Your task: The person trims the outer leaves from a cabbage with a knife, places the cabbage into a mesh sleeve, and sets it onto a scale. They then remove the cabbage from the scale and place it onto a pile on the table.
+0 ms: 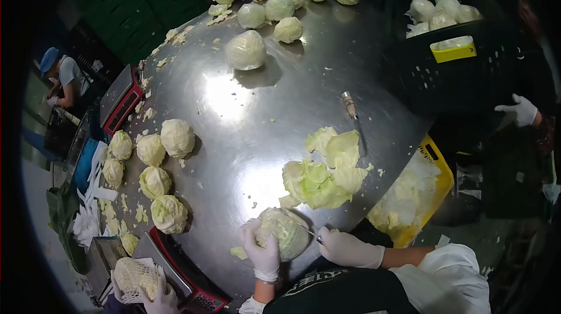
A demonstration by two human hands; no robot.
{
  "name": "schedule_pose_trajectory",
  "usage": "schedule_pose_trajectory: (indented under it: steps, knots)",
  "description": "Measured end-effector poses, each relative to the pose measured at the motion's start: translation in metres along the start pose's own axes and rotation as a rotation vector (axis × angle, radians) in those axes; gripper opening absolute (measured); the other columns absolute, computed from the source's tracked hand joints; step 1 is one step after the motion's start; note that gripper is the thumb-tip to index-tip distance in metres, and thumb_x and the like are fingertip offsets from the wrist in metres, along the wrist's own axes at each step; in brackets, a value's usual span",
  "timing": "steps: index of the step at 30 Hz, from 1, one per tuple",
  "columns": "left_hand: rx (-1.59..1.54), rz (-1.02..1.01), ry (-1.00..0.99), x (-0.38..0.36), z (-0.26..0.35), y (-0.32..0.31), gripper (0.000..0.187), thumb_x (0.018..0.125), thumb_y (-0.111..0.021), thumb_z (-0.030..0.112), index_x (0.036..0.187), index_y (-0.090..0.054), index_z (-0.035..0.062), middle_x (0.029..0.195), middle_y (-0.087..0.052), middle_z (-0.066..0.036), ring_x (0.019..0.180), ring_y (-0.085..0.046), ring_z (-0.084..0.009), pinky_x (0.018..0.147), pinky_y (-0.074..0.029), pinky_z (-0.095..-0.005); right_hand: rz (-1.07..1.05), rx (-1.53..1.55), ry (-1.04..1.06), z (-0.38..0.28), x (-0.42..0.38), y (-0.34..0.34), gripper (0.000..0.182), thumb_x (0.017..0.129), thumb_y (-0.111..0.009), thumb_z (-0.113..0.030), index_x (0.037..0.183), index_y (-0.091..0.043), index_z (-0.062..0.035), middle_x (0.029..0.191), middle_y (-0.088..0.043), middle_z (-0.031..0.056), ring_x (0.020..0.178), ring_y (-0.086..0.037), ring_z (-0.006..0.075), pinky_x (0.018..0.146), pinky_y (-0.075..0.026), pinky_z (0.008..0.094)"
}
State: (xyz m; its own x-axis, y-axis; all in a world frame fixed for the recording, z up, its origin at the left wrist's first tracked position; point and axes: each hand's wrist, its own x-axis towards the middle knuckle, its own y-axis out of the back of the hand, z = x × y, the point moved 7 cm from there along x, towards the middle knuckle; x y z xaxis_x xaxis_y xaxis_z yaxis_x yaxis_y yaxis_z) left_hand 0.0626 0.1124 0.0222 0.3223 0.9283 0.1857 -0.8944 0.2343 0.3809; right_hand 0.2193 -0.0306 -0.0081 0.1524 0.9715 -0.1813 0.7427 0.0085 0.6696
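My left hand [261,250] was on the near left side of a cabbage head [286,233], with the fingers and the thumb bent around it. My right hand [350,248] was closed around the handle of a small knife [315,236], and its blade pointed to the right side of this head. I could not tell if the blade was inside it or only touching. Both hands wore white gloves, and the cabbage head sat between them on the metal tabletop [304,103].

Just ahead of my right hand lay a pile of loose leaves [318,177], and farther ahead was a second knife [354,116] with a wooden handle. To the right of this hand, beyond the table edge, stood a yellow crate [443,168] with pale leaves in it. Ahead and to the left of my left hand there was a group of trimmed cabbages [155,182]. More to the left, another person's hands [160,299] held a cabbage in a white net [138,276], beside a red scale [204,293]. Far ahead of my hands stood a large wrapped cabbage [245,50]
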Motion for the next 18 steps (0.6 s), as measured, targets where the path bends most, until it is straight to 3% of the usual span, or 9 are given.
schedule_pose_trajectory:
  steps: [3,7,9,10,11,14,16,17,18]
  knots:
    - [0.086,-0.016,0.029,0.002,-0.001,-0.006,0.032,0.074,-0.068,0.005,0.104,-0.061,-0.0021,0.108,-0.058,-0.017,0.108,-0.055,-0.0335,0.1,-0.043,-0.0435,-0.097,0.029,-0.118,0.031,0.038,-0.016,0.025,0.092,-0.054,-0.015,0.105,-0.048,0.0056,0.08,-0.065,0.0302,0.072,-0.067,0.0456,0.068,-0.053,0.0556]
    - [-0.066,-0.031,0.042,-0.004,-0.026,0.008,0.039,0.079,-0.072,0.02,0.11,-0.061,-0.0008,0.114,-0.056,-0.017,0.111,-0.053,-0.0326,0.101,-0.042,-0.0445,-0.175,0.11,-0.169,0.047,0.052,-0.031,0.026,0.094,-0.056,-0.014,0.111,-0.05,0.0041,0.087,-0.066,0.0271,0.077,-0.068,0.0432,0.07,-0.053,0.0516]
    - [-0.149,-0.011,0.03,-0.023,-0.043,0.02,0.045,0.082,-0.073,0.029,0.114,-0.06,-0.0002,0.117,-0.055,-0.017,0.114,-0.053,-0.0325,0.103,-0.041,-0.0452,-0.124,0.241,-0.097,0.053,0.046,-0.026,0.027,0.093,-0.058,-0.017,0.11,-0.051,0.0023,0.08,-0.063,0.0242,0.069,-0.066,0.038,0.068,-0.052,0.0483]
    - [-0.185,0.005,-0.013,-0.032,-0.053,0.027,0.053,0.085,-0.069,0.039,0.12,-0.057,0.0008,0.121,-0.054,-0.017,0.118,-0.051,-0.0324,0.105,-0.039,-0.046,-0.092,0.262,-0.076,0.072,0.045,-0.041,0.034,0.095,-0.061,-0.025,0.117,-0.054,-0.0003,0.076,-0.061,0.0164,0.059,-0.061,0.0252,0.059,-0.052,0.0389]
    - [-0.223,0.016,-0.06,-0.042,-0.057,0.034,0.062,0.088,-0.066,0.05,0.125,-0.054,0.0019,0.125,-0.052,-0.017,0.121,-0.05,-0.0323,0.107,-0.038,-0.0468,-0.098,0.267,-0.068,0.061,0.044,-0.036,0.034,0.095,-0.061,-0.025,0.117,-0.054,-0.0003,0.076,-0.061,0.0164,0.059,-0.061,0.0252,0.059,-0.052,0.0389]
    - [-0.431,0.077,0.017,-0.064,-0.07,0.038,0.077,0.087,-0.065,0.053,0.137,-0.046,-0.0024,0.139,-0.049,-0.018,0.129,-0.048,-0.0291,0.111,-0.039,-0.046,-0.364,0.771,-0.326,0.021,0.036,-0.021,0.057,0.1,-0.062,-0.039,0.143,-0.047,-0.0066,0.077,-0.058,0.0032,0.049,-0.051,0.0068,0.041,-0.043,0.0217]
    - [-0.671,0.037,-0.049,-0.062,-0.05,0.017,0.079,0.089,-0.065,0.052,0.143,-0.039,0.0012,0.142,-0.046,-0.02,0.133,-0.047,-0.0338,0.113,-0.04,-0.0509,-0.487,0.861,-0.343,0.004,0.036,-0.033,0.068,0.098,-0.066,-0.041,0.152,-0.038,-0.0114,0.069,-0.054,-0.0018,0.049,-0.049,0.0065,0.038,-0.039,0.0224]
    - [-0.907,0.134,-0.019,-0.063,-0.041,0.0,0.079,0.089,-0.068,0.048,0.146,-0.038,0.0028,0.146,-0.044,-0.019,0.132,-0.05,-0.0334,0.113,-0.042,-0.05,-0.26,0.869,-0.293,-0.015,0.037,-0.012,0.065,0.095,-0.07,-0.042,0.146,-0.044,-0.0103,0.069,-0.054,-0.0023,0.048,-0.048,0.0059,0.038,-0.038,0.0228]
    - [-0.813,0.122,0.03,-0.064,-0.035,-0.002,0.078,0.089,-0.068,0.047,0.146,-0.038,0.0026,0.145,-0.045,-0.018,0.131,-0.05,-0.033,0.112,-0.042,-0.0495,-0.221,0.867,-0.293,0.014,0.048,-0.048,0.065,0.093,-0.074,-0.041,0.141,-0.047,-0.0074,0.07,-0.055,-0.0009,0.046,-0.048,0.0065,0.04,-0.038,0.0237]
